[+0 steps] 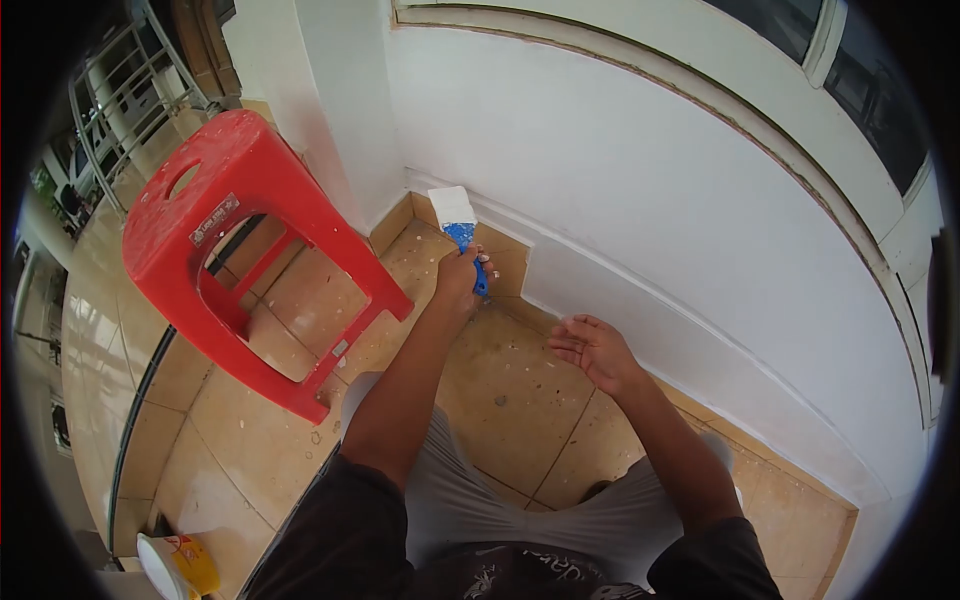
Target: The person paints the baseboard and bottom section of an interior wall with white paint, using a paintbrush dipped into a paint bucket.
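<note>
My left hand (460, 275) is wrapped round the blue handle of a paintbrush (461, 234). Its flat white end points up and away from me, close to the corner of the white wall (620, 170). White smears cover the blue part below that end, and white specks show on my fingers. My right hand (592, 352) is raised near the wall's lower edge, fingers extended and slightly curved, with nothing in it. Below both hands lies the tan tiled floor (520, 400), spotted with white and dark marks.
A red plastic stool (250, 190) stands tilted in view on the left. At lower left sits a yellow and white bucket (190, 565). Tan skirting tiles (510, 262) run along the wall's foot. A window frame (640, 45) crosses above, and a metal railing (135, 80) is at upper left.
</note>
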A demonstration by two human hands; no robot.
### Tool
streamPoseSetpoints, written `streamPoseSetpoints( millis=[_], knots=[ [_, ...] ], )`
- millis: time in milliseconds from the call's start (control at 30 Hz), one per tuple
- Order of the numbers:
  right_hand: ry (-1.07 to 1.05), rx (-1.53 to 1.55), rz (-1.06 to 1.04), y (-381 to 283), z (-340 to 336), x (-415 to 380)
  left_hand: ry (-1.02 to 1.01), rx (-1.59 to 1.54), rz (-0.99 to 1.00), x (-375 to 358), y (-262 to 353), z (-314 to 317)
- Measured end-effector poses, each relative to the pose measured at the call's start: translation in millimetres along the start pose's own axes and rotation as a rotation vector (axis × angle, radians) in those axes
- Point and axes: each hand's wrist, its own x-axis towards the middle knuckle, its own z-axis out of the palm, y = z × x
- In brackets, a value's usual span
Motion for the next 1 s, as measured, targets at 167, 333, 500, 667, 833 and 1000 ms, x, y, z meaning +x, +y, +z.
streamPoseSetpoints(
  millis=[167,333,500,667,833,1000],
  knots=[
    [0.048,-0.048,-0.057,-31,-63,-50,0.093,-0.011,-0.021,45,18,-32],
    [0.012,-0.125,-0.150,-47,-69,-72,0.105,0.025,-0.058,84,43,-57],
    [0.037,-0.202,-0.135,-52,-75,-83,0.118,0.142,-0.020,92,66,-62],
    [0.061,-0.217,-0.113,-51,-69,-77,0.151,0.279,-0.064,109,71,-73],
    [0.065,-0.244,-0.097,-44,-66,-70,0.175,0.373,-0.050,107,80,-71],
    [0.106,-0.267,-0.089,-45,-68,-72,0.140,0.434,-0.085,122,89,-86]
  ],
)
